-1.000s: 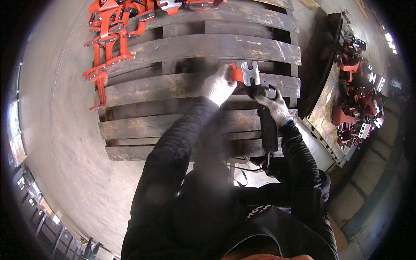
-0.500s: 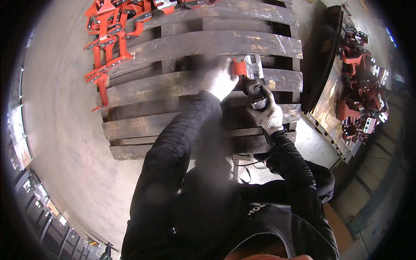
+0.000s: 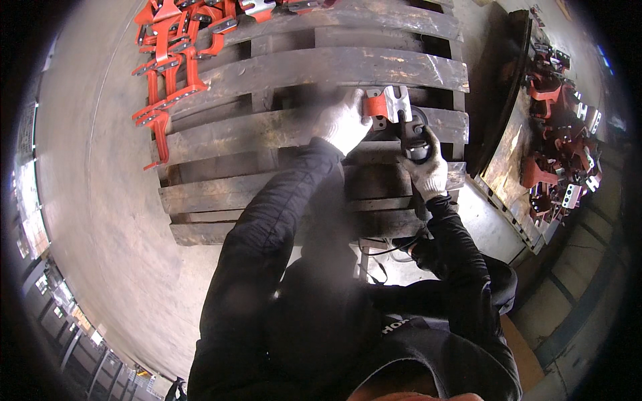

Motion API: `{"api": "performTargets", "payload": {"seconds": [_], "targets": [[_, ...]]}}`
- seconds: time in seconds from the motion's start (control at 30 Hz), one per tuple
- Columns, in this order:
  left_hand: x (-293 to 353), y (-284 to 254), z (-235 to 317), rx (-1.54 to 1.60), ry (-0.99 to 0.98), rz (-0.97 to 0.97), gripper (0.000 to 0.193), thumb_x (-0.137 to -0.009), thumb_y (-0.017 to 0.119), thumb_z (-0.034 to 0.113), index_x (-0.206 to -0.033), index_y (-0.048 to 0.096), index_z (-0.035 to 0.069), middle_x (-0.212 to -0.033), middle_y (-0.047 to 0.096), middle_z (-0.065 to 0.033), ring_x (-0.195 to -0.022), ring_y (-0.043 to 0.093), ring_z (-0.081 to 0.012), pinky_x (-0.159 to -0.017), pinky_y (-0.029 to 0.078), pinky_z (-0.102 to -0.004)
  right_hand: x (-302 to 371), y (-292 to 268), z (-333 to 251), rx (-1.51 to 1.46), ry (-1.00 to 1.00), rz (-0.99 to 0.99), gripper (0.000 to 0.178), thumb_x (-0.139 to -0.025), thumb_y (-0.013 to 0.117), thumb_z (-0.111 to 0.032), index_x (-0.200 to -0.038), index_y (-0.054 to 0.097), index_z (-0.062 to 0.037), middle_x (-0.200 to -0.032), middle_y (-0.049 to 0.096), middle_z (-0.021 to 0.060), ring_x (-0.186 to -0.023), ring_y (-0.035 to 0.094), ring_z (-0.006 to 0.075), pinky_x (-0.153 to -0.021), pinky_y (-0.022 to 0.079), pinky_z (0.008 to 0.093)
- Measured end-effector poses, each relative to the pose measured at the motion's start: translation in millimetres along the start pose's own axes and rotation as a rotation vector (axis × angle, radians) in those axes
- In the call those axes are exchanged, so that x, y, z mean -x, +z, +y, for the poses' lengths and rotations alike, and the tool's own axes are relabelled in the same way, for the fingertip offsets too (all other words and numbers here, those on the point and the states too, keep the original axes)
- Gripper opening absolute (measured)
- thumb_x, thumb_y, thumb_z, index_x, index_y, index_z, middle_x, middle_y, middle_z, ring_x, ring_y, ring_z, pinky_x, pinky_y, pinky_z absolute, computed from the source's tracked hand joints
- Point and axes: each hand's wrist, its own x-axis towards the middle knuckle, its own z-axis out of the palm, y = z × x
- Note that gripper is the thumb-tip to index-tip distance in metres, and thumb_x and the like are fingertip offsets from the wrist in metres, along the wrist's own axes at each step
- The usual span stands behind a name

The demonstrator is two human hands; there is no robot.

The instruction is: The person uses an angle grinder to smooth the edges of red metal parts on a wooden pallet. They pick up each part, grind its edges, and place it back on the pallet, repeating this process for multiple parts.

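White work gloves cover both hands. Above the wooden pallet, my left hand grips a bracket by its left side. This bracket has a red painted middle and a bare silver forked end pointing right. My right hand is wrapped round the body of a dark angle grinder. The grinder's round head lies close against the right side of the silver end; whether they touch I cannot tell. My left fingertips are partly hidden by the bracket.
Red metal brackets lie piled on the pallet's far left. On the right stands another wooden pallet with dark red brackets heaped on it. A black cable hangs near my legs. Gaps run between the pallet's boards.
My right hand and the grinder have moved right and slightly nearer to me, uncovering more of the bracket. The bracket has shifted slightly right and turned a little in my left hand.
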Motion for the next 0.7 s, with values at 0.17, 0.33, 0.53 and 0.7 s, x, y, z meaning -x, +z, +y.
{"api": "performTargets", "payload": {"seconds": [0.17, 0.33, 0.53, 0.7], "targets": [[2, 25, -20, -0.073, 0.008, 0.062, 0.055, -0.09, 0.063, 0.034, -0.136, 0.05, 0.007, -0.096, 0.072, -0.0202, -0.077, 0.072, -0.0401, -0.07, 0.058, -0.0511, -35, 14, -33, 0.182, -0.08, -0.058, 0.098, -0.071, 0.094, -0.042, -0.15, 0.045, -0.0095, -0.122, 0.072, 0.021, -0.109, 0.073, 0.0317, -0.095, 0.058, 0.0393], [3, -12, 13, -0.025, -0.033, 0.025, 0.059, -0.087, 0.068, 0.033, -0.138, 0.051, 0.007, -0.102, 0.072, -0.0193, -0.078, 0.073, -0.0395, -0.07, 0.058, -0.0508, -70, 32, -38, 0.012, -0.038, -0.1, 0.1, -0.073, 0.089, -0.058, -0.15, 0.046, -0.0099, -0.122, 0.073, 0.0173, -0.109, 0.072, 0.0278, -0.096, 0.055, 0.0366], [4, -11, 11, -0.057, -0.033, -0.019, 0.061, -0.087, 0.069, 0.032, -0.138, 0.051, 0.004, -0.105, 0.071, -0.0197, -0.078, 0.073, -0.0387, -0.07, 0.058, -0.0505, -84, 50, -4, -0.119, -0.091, -0.16, 0.091, -0.076, 0.088, -0.053, -0.147, 0.05, -0.0108, -0.12, 0.074, 0.0143, -0.108, 0.072, 0.0267, -0.096, 0.055, 0.0389], [6, -9, 9, -0.037, -0.024, 0.028, 0.06, -0.09, 0.067, 0.033, -0.139, 0.051, 0.003, -0.102, 0.071, -0.0211, -0.079, 0.073, -0.0387, -0.07, 0.058, -0.0499, -44, 4, -75, 0.404, -0.016, -0.327, 0.09, -0.075, 0.089, -0.034, -0.15, 0.046, -0.0096, -0.117, 0.072, 0.0223, -0.106, 0.071, 0.0371, -0.095, 0.057, 0.0428]]}}
